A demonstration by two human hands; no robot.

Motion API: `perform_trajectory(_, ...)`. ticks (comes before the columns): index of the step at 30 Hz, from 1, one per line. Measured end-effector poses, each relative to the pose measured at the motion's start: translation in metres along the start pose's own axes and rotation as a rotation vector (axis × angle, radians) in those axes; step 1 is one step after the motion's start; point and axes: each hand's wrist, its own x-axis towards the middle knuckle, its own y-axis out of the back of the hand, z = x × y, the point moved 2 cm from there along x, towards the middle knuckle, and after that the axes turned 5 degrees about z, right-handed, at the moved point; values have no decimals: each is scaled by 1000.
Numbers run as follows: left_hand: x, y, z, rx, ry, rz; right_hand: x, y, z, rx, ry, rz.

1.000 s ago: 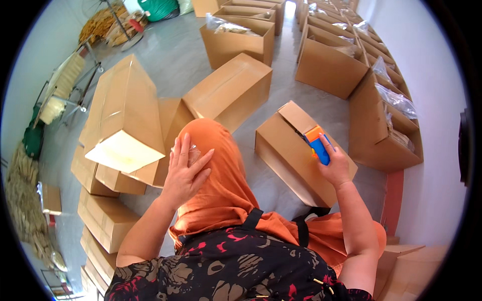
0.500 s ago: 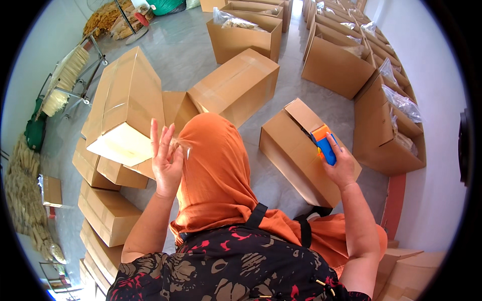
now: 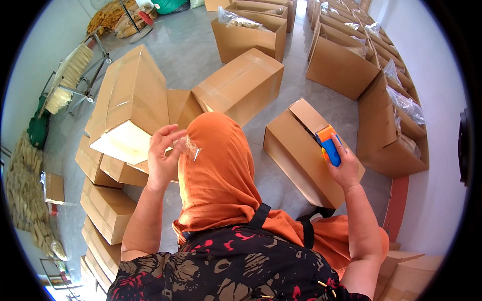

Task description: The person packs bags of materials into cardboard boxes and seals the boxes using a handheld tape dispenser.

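My right hand grips a blue and orange tape dispenser on top of a closed cardboard box, its orange end over the seam between the top flaps. A dark gap shows along that seam. My left hand is raised in front of an open-ended box, beside my knee, which orange cloth covers. Between its thumb and fingers is a crumpled piece of clear tape, whose loose end catches the light against the cloth.
Taped boxes lie ahead, and more boxes are stacked along my left. Open cartons with clear bags inside line the right wall. A wheeled rack with pale bundles stands far left, near piles of fibre.
My left hand has turned and its fingers have curled inward, with the clear tape showing more against the orange cloth. The right hand and dispenser stay on the same box; the view shifts slightly.
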Motion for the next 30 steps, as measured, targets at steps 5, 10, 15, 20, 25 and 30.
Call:
perform_trajectory(5, -12, -3, 25, -35, -39, -40, -1, -1, 4, 0, 23, 12)
perform_trajectory(10, -24, -10, 26, -30, -198, -110, 0, -2, -1, 26, 20, 8)
perform_trajectory(15, -17, 7, 55, 33, -418, 59, -3, 2, -4, 20, 15, 15)
perform_trajectory(20, -5, -1, 85, -230, -323, 65, -1, 1, 7, 4, -12, -11)
perform_trajectory(25, 34, -88, 131, -608, -67, -361, 1, -2, 7, -14, -32, -15)
perform_trajectory(30, 51, -259, 121, 30, -441, -845, 0, -1, 14, 46, -14, 22)
